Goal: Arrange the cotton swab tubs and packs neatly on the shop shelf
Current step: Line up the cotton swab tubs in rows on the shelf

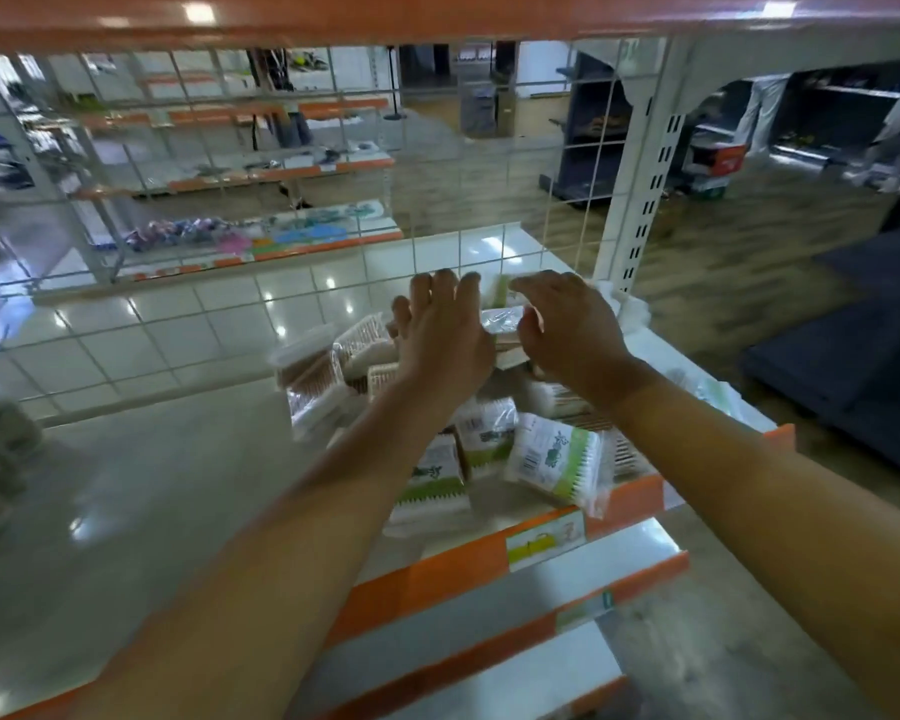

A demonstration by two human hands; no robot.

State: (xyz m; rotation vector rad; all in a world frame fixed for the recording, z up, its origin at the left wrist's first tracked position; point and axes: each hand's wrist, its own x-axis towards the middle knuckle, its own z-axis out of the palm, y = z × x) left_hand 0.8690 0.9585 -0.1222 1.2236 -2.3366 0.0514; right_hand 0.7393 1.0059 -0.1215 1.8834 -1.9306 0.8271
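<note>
Head cam: both hands are up at the shelf's (640, 493) back edge by the wire grid (333, 283). Left hand (445, 335) flat-fingered against a clear tub (502, 322), right hand (567, 330) curled round it. Looks like stacking; packs (557, 459) near the front edge need straightening next.

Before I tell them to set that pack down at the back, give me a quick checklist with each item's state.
1. Both hands on the job: ok. The left hand and right hand are up at the back of the shelf, by the wire grid.
2. Hold on the clear pack: cannot tell; it sits between the hands, but the grip is hidden.
3. Front row neat: not ok. The green-label packs lie tilted and overlapping.
4. Clear tubs lined up: not ok; they lie jumbled.
5. Pack at the shelf lip: not ok; one overhangs the orange edge strip.
</note>
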